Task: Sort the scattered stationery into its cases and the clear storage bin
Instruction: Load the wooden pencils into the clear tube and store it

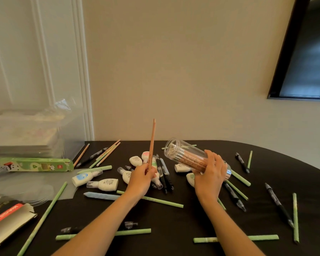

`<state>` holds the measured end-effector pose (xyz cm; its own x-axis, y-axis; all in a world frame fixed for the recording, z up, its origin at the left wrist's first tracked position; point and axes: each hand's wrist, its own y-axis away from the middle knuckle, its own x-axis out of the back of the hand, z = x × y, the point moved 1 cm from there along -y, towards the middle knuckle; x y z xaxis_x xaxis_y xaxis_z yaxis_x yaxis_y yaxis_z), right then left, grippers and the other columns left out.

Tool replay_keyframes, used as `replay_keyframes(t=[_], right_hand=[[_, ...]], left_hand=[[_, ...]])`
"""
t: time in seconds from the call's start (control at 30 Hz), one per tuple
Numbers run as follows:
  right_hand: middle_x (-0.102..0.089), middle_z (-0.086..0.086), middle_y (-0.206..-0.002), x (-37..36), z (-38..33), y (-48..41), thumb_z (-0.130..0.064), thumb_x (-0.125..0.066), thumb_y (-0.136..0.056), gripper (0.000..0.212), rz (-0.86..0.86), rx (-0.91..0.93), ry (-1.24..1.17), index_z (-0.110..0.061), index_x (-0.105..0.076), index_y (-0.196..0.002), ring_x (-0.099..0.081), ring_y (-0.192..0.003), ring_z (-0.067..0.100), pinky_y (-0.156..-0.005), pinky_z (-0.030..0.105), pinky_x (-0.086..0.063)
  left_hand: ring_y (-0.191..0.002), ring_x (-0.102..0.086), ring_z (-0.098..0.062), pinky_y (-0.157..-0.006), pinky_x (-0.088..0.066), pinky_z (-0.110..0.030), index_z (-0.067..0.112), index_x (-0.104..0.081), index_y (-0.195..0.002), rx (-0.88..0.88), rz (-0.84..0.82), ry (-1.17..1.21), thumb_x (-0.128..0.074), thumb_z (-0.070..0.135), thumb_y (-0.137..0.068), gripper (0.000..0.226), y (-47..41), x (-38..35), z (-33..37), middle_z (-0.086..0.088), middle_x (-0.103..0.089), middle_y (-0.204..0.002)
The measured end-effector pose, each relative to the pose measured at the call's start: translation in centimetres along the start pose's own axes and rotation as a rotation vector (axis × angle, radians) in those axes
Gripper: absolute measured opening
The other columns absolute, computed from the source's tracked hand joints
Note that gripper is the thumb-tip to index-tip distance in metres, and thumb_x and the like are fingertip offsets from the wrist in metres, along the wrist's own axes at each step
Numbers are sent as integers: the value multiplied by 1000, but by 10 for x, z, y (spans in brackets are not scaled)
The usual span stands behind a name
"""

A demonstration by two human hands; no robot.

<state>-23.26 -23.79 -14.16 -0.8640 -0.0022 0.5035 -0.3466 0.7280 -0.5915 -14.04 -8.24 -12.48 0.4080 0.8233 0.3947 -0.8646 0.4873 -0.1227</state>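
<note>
We hold a clear tube case (190, 158) in our right hand (210, 175), fingers curled round its lower half, its open mouth tilted up toward eleven o'clock. It is already packed with tan pencils. Our left hand (143, 177) pinches one more tan pencil (152, 145) near its lower end, the shaft rising almost upright toward twelve o'clock, apart from the case mouth at its three o'clock.

The step in hand looks like feeding this pencil into the case. The risk, as we judge it, lies in the angle: the pencil stands upright while the mouth points sideways and up, so we must swing the shaft round before it can enter. A case this full may leave little room, and a forced entry could jam the tip on the rim or push packed pencils back out. If the mouth tips lower, the contents could slide out onto the dark table (201, 220).

More tan pencils (109, 151) lie at ten o'clock of the left hand, beside the green panda box (35, 164), with the clear storage bin (26, 137) behind it. Correction-tape dispensers (103, 184), black pens (278, 203) and green sticks (150, 199) are scattered all round, close enough for a forearm to sweep one off the edge.
</note>
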Motion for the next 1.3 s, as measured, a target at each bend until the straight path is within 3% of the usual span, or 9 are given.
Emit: replay_keyframes(t=[0.1, 0.2, 0.27, 0.37, 0.57, 0.7, 1.07, 1.17, 1.3], right_hand=[[-36, 9, -141, 1, 2, -1, 1, -68, -77, 69, 13, -43, -14, -18, -39, -137, -25, -135, 28, -111, 48, -29], [-35, 9, -142, 4, 4, -3, 1, -68, -78, 69, 32, -71, -5, -18, -39, -137, -23, -137, 28, -113, 46, -22], [-33, 9, -144, 5, 5, -4, 1, -66, -79, 69, 38, -82, 11, -18, -38, -138, -19, -139, 28, -115, 44, -15], [-30, 9, -147, 6, 5, -4, 1, -66, -80, 68, 37, -85, 32, -19, -37, -138, -15, -141, 27, -116, 44, -11], [-31, 9, -146, 4, 3, -4, 2, -66, -79, 68, 16, -51, 23, -19, -38, -138, -15, -141, 29, -115, 47, -16], [-34, 10, -144, 4, 2, -2, 5, -66, -78, 68, 15, -1, 18, -17, -41, -137, -19, -139, 29, -116, 47, -13], [-47, 18, -132, -7, -5, 5, 11, -76, -61, 72, 7, 299, 34, -12, -54, -125, -30, -128, 32, -104, 59, -33], [-47, 17, -130, -10, -6, 7, 6, -79, -59, 74, 8, 286, 33, -13, -52, -126, -34, -123, 33, -100, 57, -37], [-48, 17, -130, -8, -2, 5, 5, -78, -61, 74, 22, 246, 8, -11, -51, -128, -40, -124, 37, -102, 54, -34]], left_hand=[[-75, -52, -7, -64, -39, -15, 5, -57, -105, -50, 80, 11, -36, 19, -100, 26, -3, 2, 5, 2, -57, -78], [-69, -51, -13, -63, -44, -25, 8, -53, -103, -140, 135, -133, -33, 21, -101, 24, -9, 12, 18, -2, -53, -76], [-78, -54, -19, -67, -46, -35, 11, -50, -101, -212, 204, -385, -33, 21, -101, 19, -11, 23, 24, -2, -54, -85], [-88, -53, -18, -74, -42, -30, 14, -48, -106, -311, 315, -706, -40, 15, -98, 12, -7, 41, 19, -4, -56, -98], [-112, -43, -16, -93, -32, -26, 19, -38, -130, -343, 333, -994, -47, 12, -95, 37, 6, 62, -3, -1, -50, -122], [-118, -40, -15, -98, -30, -26, 20, -35, -133, -332, 319, -1044, -46, 16, -96, 39, 9, 68, -6, -1, -46, -128], [-110, -38, -23, -90, -31, -31, 15, -37, -128, -435, 297, -1302, -45, 6, -92, 37, 14, 52, 42, -7, -44, -121], [-111, -36, -23, -91, -31, -31, 10, -34, -129, -515, 254, -1206, -52, 6, -88, 45, 12, 31, 63, -8, -40, -124], [-123, -28, -20, -101, -23, -27, 13, -26, -140, -695, 20, -872, -55, -4, -81, 69, 8, 11, 76, -4, -30, -136]])
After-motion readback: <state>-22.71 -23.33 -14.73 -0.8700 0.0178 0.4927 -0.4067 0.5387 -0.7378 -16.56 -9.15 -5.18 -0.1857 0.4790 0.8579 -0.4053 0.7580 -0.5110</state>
